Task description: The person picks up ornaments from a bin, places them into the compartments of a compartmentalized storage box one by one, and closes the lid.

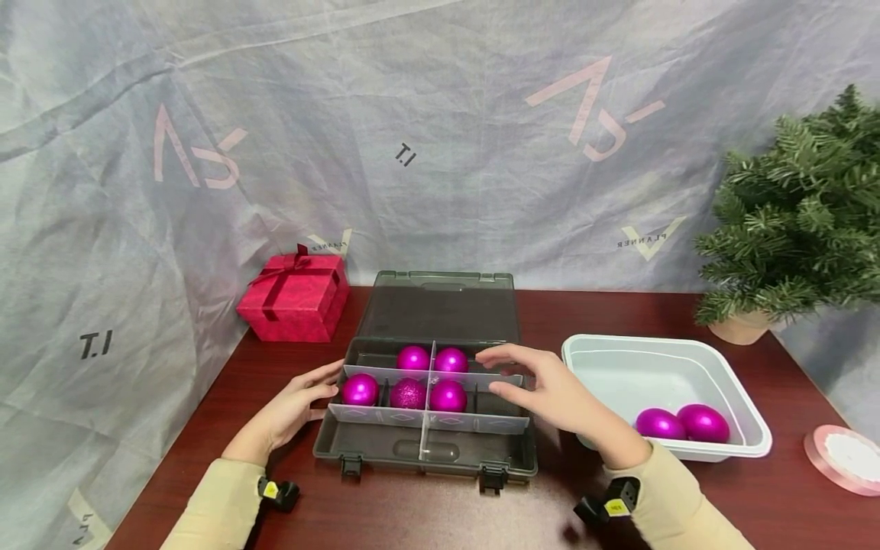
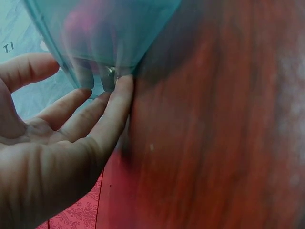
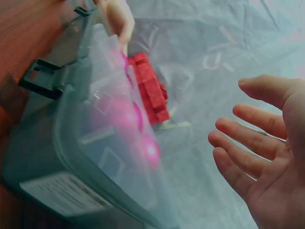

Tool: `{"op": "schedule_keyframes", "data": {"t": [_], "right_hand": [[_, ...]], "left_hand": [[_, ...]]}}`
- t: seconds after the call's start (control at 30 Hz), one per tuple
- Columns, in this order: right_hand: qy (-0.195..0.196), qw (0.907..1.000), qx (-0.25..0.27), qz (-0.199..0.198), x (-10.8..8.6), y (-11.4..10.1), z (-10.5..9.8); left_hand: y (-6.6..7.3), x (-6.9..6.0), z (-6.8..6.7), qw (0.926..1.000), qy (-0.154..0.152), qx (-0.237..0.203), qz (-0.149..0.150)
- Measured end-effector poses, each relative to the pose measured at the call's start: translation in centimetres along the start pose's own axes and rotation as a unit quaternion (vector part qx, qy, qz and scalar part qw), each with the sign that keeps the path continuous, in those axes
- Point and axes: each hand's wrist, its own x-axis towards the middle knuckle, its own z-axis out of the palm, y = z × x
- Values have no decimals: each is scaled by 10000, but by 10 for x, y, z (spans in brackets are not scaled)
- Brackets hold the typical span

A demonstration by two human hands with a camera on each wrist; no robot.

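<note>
A dark translucent divider box [image 1: 371, 441] lies with its lid [image 1: 440, 309] folded back. Several magenta balls sit in its back and middle rows, among them a glittery ball [image 1: 409, 394] and a shiny ball [image 1: 360, 389]. The front row holds no ball. My left hand [image 1: 297, 409] touches the box's left side with extended fingers; the left wrist view shows the fingertips [image 2: 125, 82] against the wall. Over the right end of the box hovers my right hand [image 1: 550, 386], fingers spread and holding nothing, also seen in the right wrist view.
A white tub [image 1: 605, 359] on the right holds two magenta balls [image 1: 703, 423]. Behind it stands a small artificial fir tree [image 1: 804, 221]. A red gift box [image 1: 299, 298] is at the back left, a pink ribbon roll [image 1: 842, 460] at the right edge.
</note>
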Motion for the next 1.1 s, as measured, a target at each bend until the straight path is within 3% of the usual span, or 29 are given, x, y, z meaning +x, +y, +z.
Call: {"op": "schedule_keyframes", "data": {"t": [0.1,0.33,0.63,0.8,0.93,1.1], "right_hand": [[11,10000,22,-6,-7,-5,-11],[111,9988,-468,-100,-27,-13,-43],[243,9982,-555,25,-55,-5,-81],[375,9976,-516,260,-72,0,-100],[522,9946,-794,422,-86,2,-118],[397,9937,-852,617,-100,13,-142]], "left_hand": [[0,0,-1,10000,7,37,-8],[-2,1,-1,9997,139,78,-177],[-1,0,0,9999,56,107,-89],[1,-1,1,9999,44,87,-97],[1,-1,0,9999,57,83,-95],[1,0,1,9999,86,57,-101]]}}
